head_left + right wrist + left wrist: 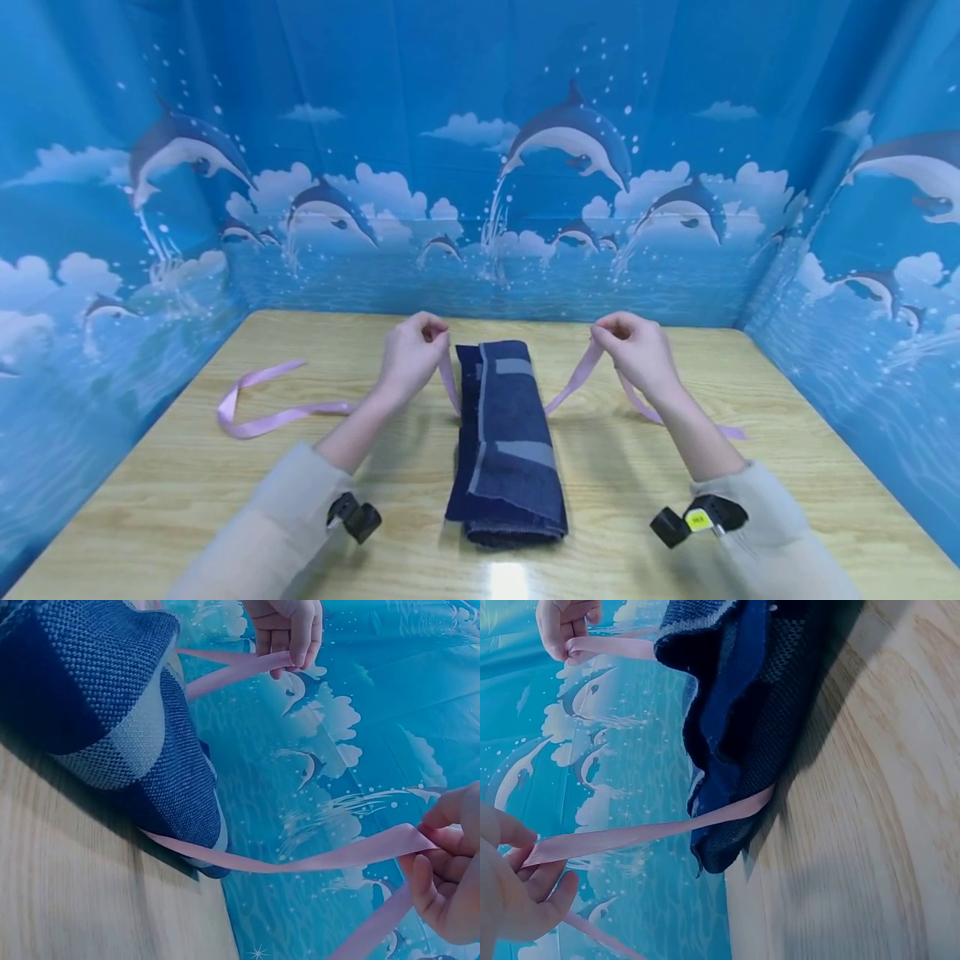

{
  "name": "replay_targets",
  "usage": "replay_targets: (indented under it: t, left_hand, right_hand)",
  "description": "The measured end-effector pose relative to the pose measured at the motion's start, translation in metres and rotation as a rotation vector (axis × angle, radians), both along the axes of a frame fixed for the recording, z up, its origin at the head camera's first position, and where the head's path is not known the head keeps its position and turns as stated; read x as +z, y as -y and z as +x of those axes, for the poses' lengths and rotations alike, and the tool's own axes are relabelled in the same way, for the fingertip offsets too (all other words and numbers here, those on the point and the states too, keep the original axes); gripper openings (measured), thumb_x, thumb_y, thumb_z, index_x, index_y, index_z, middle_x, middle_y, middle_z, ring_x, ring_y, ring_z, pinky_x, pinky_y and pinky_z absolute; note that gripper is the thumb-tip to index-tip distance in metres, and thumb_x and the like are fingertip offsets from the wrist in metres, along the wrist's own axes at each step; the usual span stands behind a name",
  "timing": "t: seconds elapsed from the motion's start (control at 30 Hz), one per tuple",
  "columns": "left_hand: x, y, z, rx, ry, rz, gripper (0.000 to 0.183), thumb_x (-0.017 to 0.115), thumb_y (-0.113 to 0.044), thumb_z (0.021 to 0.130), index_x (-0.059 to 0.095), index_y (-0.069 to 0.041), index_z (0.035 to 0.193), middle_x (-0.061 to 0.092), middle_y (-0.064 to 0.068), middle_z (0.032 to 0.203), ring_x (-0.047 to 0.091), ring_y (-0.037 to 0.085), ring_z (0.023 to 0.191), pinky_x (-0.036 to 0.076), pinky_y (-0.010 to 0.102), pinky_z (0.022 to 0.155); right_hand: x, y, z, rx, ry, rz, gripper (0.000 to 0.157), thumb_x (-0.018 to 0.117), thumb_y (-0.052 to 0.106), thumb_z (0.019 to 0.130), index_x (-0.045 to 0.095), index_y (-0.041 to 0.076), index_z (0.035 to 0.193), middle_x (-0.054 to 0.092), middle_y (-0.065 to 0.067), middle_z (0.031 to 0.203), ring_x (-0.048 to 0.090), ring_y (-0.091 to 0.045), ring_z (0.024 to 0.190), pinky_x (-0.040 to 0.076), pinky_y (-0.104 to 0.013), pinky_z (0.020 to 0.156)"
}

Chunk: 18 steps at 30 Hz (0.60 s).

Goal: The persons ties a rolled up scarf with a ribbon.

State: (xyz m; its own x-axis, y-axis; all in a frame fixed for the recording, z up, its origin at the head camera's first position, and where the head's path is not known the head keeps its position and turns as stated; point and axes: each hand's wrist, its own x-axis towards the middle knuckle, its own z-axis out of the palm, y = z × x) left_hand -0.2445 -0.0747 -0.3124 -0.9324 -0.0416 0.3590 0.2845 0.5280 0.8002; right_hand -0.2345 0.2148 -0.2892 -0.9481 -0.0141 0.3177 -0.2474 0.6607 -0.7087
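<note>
A folded dark blue cloth [513, 450] with grey-blue patches lies lengthwise on the table between the hands. A pink ribbon [576, 379] passes beneath its far part and rises on both sides. On the left, the left hand [412, 354] pinches the ribbon above the tabletop, fingertips near the cloth's far left corner. The right hand [639, 350] pinches the other side of the ribbon, held up and away from the cloth. In the left wrist view, the ribbon [630, 838] runs taut from the fingers to the underside of the cloth [742, 772].
The ribbon's left tail curls over the wooden table [315, 483], and its right tail trails beyond the right forearm. A blue curtain [480, 167] printed with dolphins encloses the table at the back and sides. Small black cameras [356, 517] sit at both wrists.
</note>
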Motion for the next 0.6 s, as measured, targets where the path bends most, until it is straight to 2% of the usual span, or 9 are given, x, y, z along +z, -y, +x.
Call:
replay_targets:
  t: [0.13, 0.27, 0.4, 0.5, 0.6]
  left_hand:
    - [0.003, -0.003, -0.001, -0.016, 0.043, -0.016, 0.015, 0.058, -0.007, 0.085, 0.066, -0.001, 0.096, 0.061, 0.008, 0.08, 0.051, 0.017, 0.064, 0.041, 0.025, 0.057]
    - [0.006, -0.007, -0.002, -0.064, 0.13, -0.013, 0.016, 0.054, -0.006, 0.087, 0.063, -0.002, 0.1, 0.062, 0.008, 0.085, 0.062, 0.018, 0.071, 0.041, 0.024, 0.051]
    - [0.009, -0.01, -0.003, -0.107, 0.209, -0.011, 0.019, 0.049, -0.004, 0.091, 0.06, -0.003, 0.107, 0.061, 0.01, 0.089, 0.067, 0.022, 0.081, 0.038, 0.023, 0.044]
    - [0.01, -0.014, -0.003, -0.116, 0.214, -0.043, 0.023, 0.046, -0.003, 0.092, 0.059, -0.002, 0.111, 0.062, 0.01, 0.093, 0.067, 0.021, 0.078, 0.039, 0.023, 0.044]
    - [0.01, -0.017, -0.003, -0.124, 0.165, -0.108, 0.026, 0.046, -0.001, 0.091, 0.057, 0.0, 0.114, 0.063, 0.013, 0.099, 0.065, 0.019, 0.076, 0.048, 0.025, 0.052]
  right_hand:
    - [0.004, 0.003, -0.001, 0.012, 0.043, 0.001, 0.024, 0.056, 0.021, 0.093, 0.066, 0.001, 0.101, 0.062, -0.01, 0.08, 0.05, -0.013, 0.055, 0.044, -0.025, 0.052]
    - [0.006, 0.005, -0.003, 0.017, 0.076, 0.014, 0.023, 0.055, 0.019, 0.093, 0.065, 0.001, 0.102, 0.059, -0.009, 0.078, 0.048, -0.015, 0.056, 0.046, -0.026, 0.053]
    - [0.006, 0.007, -0.006, 0.04, 0.118, 0.001, 0.023, 0.053, 0.016, 0.094, 0.063, -0.001, 0.105, 0.06, -0.012, 0.082, 0.056, -0.02, 0.063, 0.05, -0.027, 0.056]
    - [0.006, 0.009, -0.008, 0.062, 0.162, -0.018, 0.023, 0.053, 0.013, 0.093, 0.061, -0.002, 0.107, 0.061, -0.015, 0.086, 0.064, -0.021, 0.072, 0.053, -0.028, 0.058]
    - [0.007, 0.012, -0.009, 0.079, 0.206, -0.019, 0.023, 0.053, 0.01, 0.092, 0.059, -0.003, 0.11, 0.061, -0.015, 0.091, 0.067, -0.021, 0.076, 0.055, -0.031, 0.062]
